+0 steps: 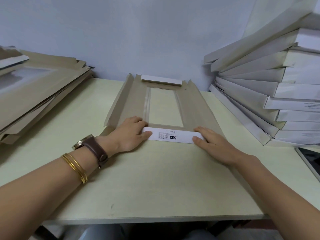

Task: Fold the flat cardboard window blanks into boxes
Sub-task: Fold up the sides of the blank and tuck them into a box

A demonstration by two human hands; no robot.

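I see a pile of flat sheets (43,87) left of the window blank (195,108) lying mid-worktop (155,179), my left grip (129,134) and right grip (213,142) flat-fingered, grasping nothing, pressing down its white near flap (173,135), with folded boxes (259,94) stacked to its right.

My table (155,187) has a pale cream-green top, and its far edge meets the wall (155,32). One blank (195,108) lies in the middle toward the back, brown side up, and the tabletop shows through its window. To my left a loose pile of flat blanks (43,94) sits at the back corner. To my right is a fanned, leaning stack of white boxes (251,94). Just in front of that stack, at the right edge, lies a dark-screened tablet (310,160), cut off by the frame.
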